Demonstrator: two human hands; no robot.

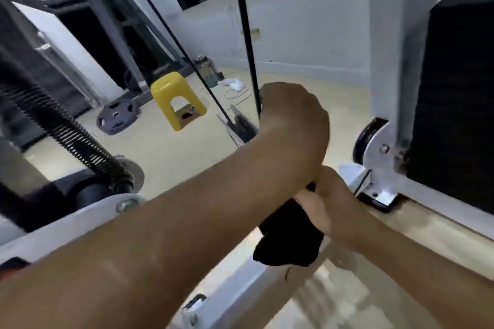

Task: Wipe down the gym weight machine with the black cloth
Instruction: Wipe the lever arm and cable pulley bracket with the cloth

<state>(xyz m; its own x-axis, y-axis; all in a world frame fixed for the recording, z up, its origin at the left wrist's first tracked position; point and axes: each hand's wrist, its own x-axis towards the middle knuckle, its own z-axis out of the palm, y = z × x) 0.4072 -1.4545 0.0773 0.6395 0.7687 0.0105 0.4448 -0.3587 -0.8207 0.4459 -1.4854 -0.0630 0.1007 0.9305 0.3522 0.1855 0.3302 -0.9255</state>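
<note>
Left hand (294, 117) fisted round weight machine (385, 61) cable (247, 35); right hand (330, 205), below cable, clutches black cloth (290, 238).

Left hand (294, 115) grips the cable (247, 35) at centre, just above the right hand (328, 205), which holds the cloth (288, 238) hanging below it. Pulley (366, 141) and weight stack (454, 88) lie right of the hands. Stool (176, 99) stands on the floor behind-left, with the weight plate (117, 116) to its left and the water bottle (207, 67) behind. Spring (61, 125) is far left.
</note>
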